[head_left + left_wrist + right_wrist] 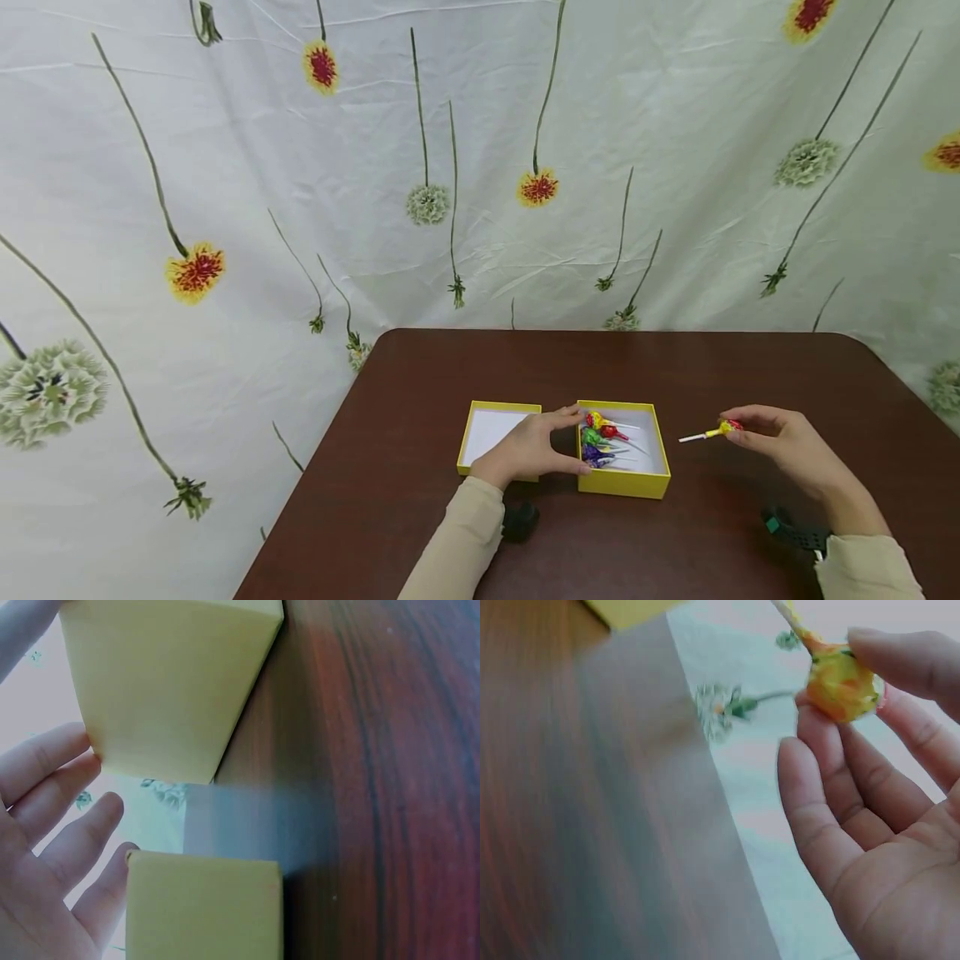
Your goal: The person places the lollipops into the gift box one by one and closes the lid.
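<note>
My right hand pinches a lollipop by its yellow and red wrapped head between thumb and fingers. Its white stick points left, toward the open yellow box. In the right wrist view the lollipop sits at the fingertips, above the table. My left hand touches that box at its left side, thumb by the front corner and forefinger by the back corner, the fingers fairly straight. Inside the box, along its left part, lie several wrapped lollipops in yellow, red, green and purple, sticks pointing right.
A shallow yellow-rimmed lid with a white inside lies left of the box, partly under the left hand. Everything rests on a dark brown table. Behind it hangs a white flowered cloth.
</note>
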{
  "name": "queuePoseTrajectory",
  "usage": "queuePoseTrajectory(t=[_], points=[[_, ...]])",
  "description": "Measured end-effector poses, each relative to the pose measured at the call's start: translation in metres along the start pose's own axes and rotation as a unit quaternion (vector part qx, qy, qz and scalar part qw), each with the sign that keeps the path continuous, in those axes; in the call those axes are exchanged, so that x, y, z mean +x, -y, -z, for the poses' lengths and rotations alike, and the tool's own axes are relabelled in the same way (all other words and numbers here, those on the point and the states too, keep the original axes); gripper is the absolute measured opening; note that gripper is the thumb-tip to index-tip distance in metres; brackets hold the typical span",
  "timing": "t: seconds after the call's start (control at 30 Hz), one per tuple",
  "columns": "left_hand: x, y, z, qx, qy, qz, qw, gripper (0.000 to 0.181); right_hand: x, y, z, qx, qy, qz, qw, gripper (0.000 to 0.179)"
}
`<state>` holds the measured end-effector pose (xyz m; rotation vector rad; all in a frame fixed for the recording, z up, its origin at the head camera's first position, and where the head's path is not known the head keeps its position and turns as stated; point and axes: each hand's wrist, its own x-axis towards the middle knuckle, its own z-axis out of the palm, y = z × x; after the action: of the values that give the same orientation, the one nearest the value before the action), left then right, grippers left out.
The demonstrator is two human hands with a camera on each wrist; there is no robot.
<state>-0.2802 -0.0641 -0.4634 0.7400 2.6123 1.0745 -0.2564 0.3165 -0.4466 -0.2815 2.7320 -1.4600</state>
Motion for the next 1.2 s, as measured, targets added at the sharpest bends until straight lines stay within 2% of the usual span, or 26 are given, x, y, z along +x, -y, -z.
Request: queuePoseTrajectory(t=[0.17, 0.33, 0.47, 0.7, 0.97, 1.2], points=[[0.000, -0.002, 0.000, -0.008, 0.002, 0.002, 1.0000, 0.081, 0.008, 0.014, -0.011, 0.023, -0.017, 0.012, 0.9995, 0.048], [0.000, -0.001, 0.000, -0.010, -0.001, -0.001, 1.0000, 0.081, 0.014, 0.030, -0.021, 0.025, -0.032, 0.052, 0.9978, 0.046], [0.000, -0.001, 0.001, -0.012, -0.001, 0.000, 0.9999, 0.082, 0.018, 0.046, -0.031, 0.035, -0.038, 0.069, 0.9962, 0.046], [0.001, 0.000, -0.001, -0.001, -0.002, 0.001, 1.0000, 0.081, 0.026, 0.071, -0.053, 0.084, -0.022, 0.093, 0.9919, 0.027], [0.001, 0.000, -0.001, -0.006, -0.002, 0.003, 1.0000, 0.081, 0.040, 0.082, -0.082, 0.033, 0.017, 0.109, 0.9934, 0.022], [0.000, 0.002, -0.001, -0.011, -0.002, 0.004, 0.9999, 0.081, 0.051, 0.079, -0.103, -0.007, 0.050, 0.107, 0.9930, 0.024]])
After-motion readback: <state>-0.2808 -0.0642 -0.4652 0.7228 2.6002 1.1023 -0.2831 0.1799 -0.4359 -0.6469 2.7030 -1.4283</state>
